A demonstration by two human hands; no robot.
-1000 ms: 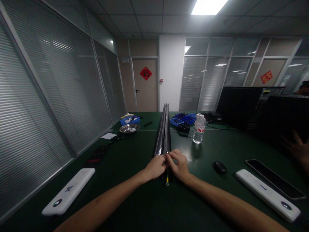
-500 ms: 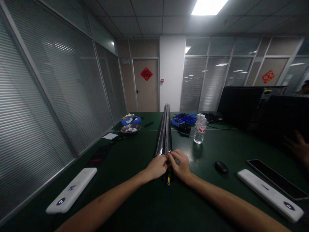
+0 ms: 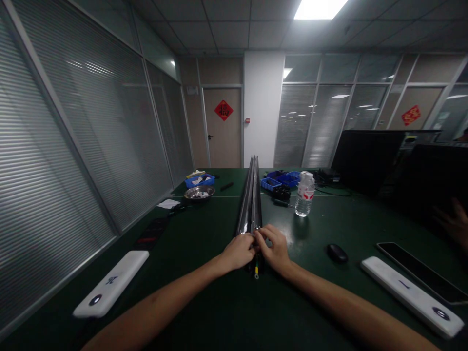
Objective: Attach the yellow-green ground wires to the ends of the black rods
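Observation:
A long, dark, glossy profile (image 3: 250, 202) lies lengthwise on the green table, wrapped in what looks like shiny film. At its near end, my left hand (image 3: 239, 251) and my right hand (image 3: 273, 247) meet with fingers curled and pressed together. Whatever sits between the fingertips is too small and too covered to make out. Just below them, a short wire with a yellow sleeve and a ring terminal (image 3: 256, 274) sticks out toward me from the profile's end.
Right of the profile stand a water bottle (image 3: 304, 196), a screwdriver (image 3: 281, 203), blue bins (image 3: 270, 184) and a mouse (image 3: 337, 253). Left are a metal bowl (image 3: 199, 193) and a white device (image 3: 111, 283). Another white device (image 3: 411, 295) lies right, near another person's hand (image 3: 451, 222).
The view has shifted slightly, so the scene sits a little further right. Both my hands stay at the profile's near end with almost the same finger pose.

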